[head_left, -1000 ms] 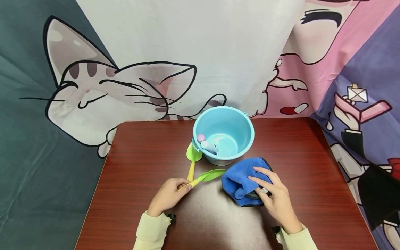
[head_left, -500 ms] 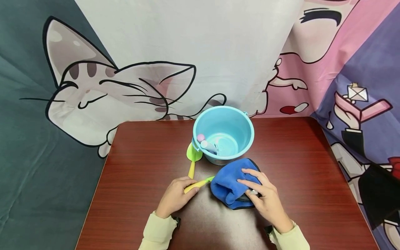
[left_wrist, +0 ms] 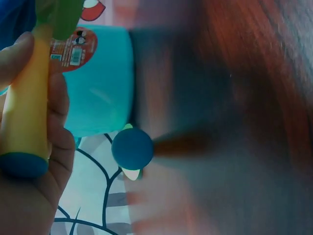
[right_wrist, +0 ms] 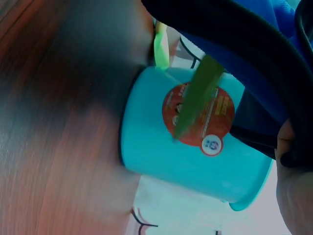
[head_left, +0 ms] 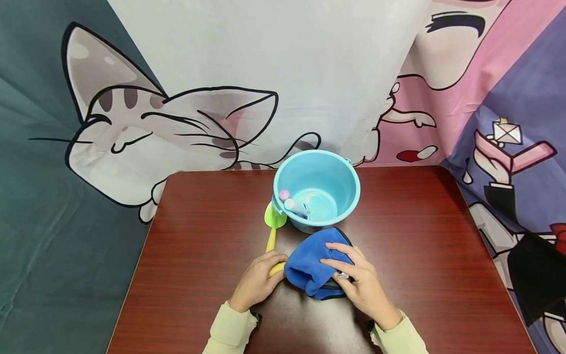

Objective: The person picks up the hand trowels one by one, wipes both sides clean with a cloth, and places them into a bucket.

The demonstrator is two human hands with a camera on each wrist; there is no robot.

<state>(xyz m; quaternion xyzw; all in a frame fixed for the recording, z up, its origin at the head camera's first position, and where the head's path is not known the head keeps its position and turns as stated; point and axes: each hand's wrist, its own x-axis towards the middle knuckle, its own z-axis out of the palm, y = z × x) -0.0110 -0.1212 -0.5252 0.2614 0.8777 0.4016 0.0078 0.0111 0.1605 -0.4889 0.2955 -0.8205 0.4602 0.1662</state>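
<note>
My left hand (head_left: 258,280) grips the yellow handle (left_wrist: 29,103) of a toy shovel, whose end cap is dark blue. From above, the cloth hides this shovel's green blade (right_wrist: 198,98), though the right wrist view shows it projecting past the cloth, in front of the bucket. A blue cloth (head_left: 309,260) with black edging is bunched in my right hand (head_left: 364,287), thumb at its near side and fingers spread over its top. Just beyond lies a second toy shovel (head_left: 275,219) with a light green blade and yellow handle, partly behind my left hand.
A light blue bucket (head_left: 311,222) stands at the table's back edge, the second shovel's blade beside its left wall. Inside it are a small pink ball-like thing (head_left: 284,195) and a pale blue cylindrical piece (head_left: 295,207). A printed curtain (head_left: 283,59) hangs behind the brown table (head_left: 212,216).
My right hand has brought the cloth leftward over the held shovel, covering its blade and part of the handle. My left hand has shifted slightly right. Bucket and second shovel stay put.
</note>
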